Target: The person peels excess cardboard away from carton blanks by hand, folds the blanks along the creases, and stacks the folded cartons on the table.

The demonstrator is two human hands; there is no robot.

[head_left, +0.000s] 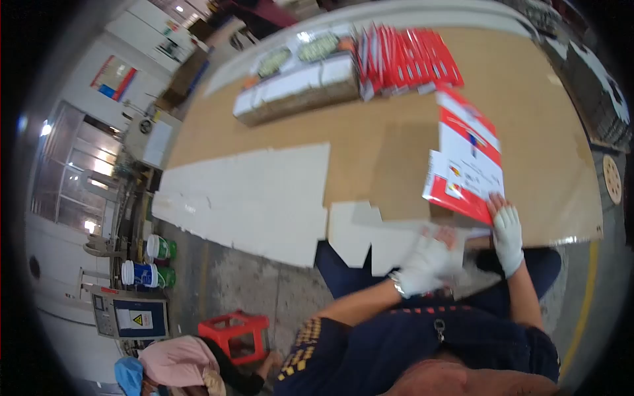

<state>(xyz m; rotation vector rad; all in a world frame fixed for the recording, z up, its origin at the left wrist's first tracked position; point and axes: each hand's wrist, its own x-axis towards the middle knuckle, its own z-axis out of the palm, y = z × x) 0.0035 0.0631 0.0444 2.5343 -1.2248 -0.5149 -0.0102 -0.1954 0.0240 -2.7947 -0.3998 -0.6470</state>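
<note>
A red and white printed cardboard piece, which looks like a flat or partly folded carton, stands tilted at the right front of the table. My right hand, in a white glove with bare fingertips, grips its lower right corner, fingers on the printed face and thumb hidden. My left hand, gloved the same way, is smeared by motion near the front edge, below the carton and apart from it. Its finger pose is unclear. Beneath it lies a cut white cardboard sheet.
Several red and white cartons lean in a row at the back of the table. Beside them sits a bundled stack of printed sheets. A large white board covers the left front. A person and a red stool are lower left.
</note>
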